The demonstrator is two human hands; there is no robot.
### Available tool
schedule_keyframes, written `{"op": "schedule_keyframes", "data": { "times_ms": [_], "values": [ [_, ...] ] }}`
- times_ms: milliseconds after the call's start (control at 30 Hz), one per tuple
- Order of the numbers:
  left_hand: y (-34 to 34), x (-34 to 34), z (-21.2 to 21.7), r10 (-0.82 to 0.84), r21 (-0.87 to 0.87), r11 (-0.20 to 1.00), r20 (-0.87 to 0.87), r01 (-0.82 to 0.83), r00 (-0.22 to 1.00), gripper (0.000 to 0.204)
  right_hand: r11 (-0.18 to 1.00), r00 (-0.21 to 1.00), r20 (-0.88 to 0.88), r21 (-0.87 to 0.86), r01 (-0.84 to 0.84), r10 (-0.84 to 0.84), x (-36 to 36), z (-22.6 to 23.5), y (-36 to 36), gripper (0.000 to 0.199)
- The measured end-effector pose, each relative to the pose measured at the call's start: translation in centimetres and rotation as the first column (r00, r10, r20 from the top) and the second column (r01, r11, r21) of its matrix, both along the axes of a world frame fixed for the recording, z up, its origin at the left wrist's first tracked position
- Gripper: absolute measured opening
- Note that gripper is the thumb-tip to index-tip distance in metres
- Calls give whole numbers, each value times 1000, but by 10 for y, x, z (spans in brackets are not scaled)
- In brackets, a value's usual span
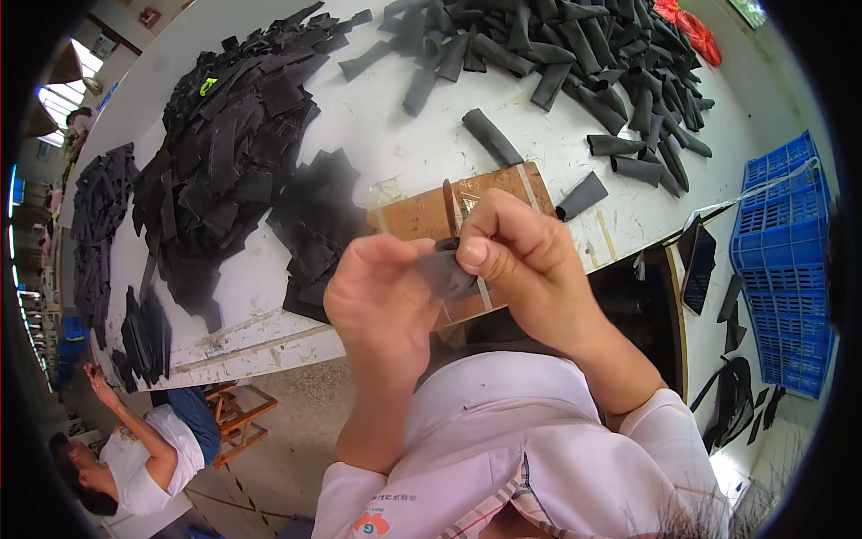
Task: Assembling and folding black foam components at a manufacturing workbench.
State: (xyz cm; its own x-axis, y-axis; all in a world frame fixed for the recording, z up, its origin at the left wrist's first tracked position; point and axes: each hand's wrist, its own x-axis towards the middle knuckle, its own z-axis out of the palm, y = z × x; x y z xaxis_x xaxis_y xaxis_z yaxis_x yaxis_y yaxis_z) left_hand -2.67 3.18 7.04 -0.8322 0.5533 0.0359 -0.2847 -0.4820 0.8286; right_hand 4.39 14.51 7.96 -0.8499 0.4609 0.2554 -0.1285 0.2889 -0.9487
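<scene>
Between my hands, above a brown board (pixel 409 213), is a short black fabric sleeve (pixel 446 277), its upper end curled over. My right hand (pixel 530 265) is closed, pinching the sleeve's upper right edge between thumb and forefinger. My left hand (pixel 382 292) has its fingers closed round the left side of the sleeve, slightly smeared by motion. Past the board lies a rolled black sleeve (pixel 492 137), and another sleeve (pixel 582 196) rests near the board's right end. A thin brown upright piece (pixel 449 205) stands on the board, just beyond my hands.
A large heap of flat black pieces (pixel 220 171) covers the table's left. Black tubes (pixel 575 54) are piled at the far side beside a red plastic bag (pixel 691 31). Blue crates (pixel 781 260) stand at the right. Another person (pixel 148 449) sits at the lower left.
</scene>
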Motion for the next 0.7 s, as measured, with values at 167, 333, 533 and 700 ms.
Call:
{"op": "schedule_keyframes", "data": {
  "times_ms": [167, 333, 533, 700],
  "values": [
    [2, -28, 34, -766, 670, 553, 176, 495, 618, 32, 878, 958, -121, -384, -287, 260, -11, 52, 11, 28],
    [17, -36, 24, -785, 803, 455, 157, 386, 599, 43, 869, 963, -32, -423, -255, 267, -23, 54, 25, 27],
    [23, -56, -31, -426, 350, 905, 763, 244, 486, 32, 647, 934, 105, -747, -153, 342, -30, -32, 43, 28],
    [19, -39, -35, -567, 525, 807, 559, 271, 605, 37, 666, 899, 30, -683, -301, 437, -31, -37, 49, 29]
  ]
}}
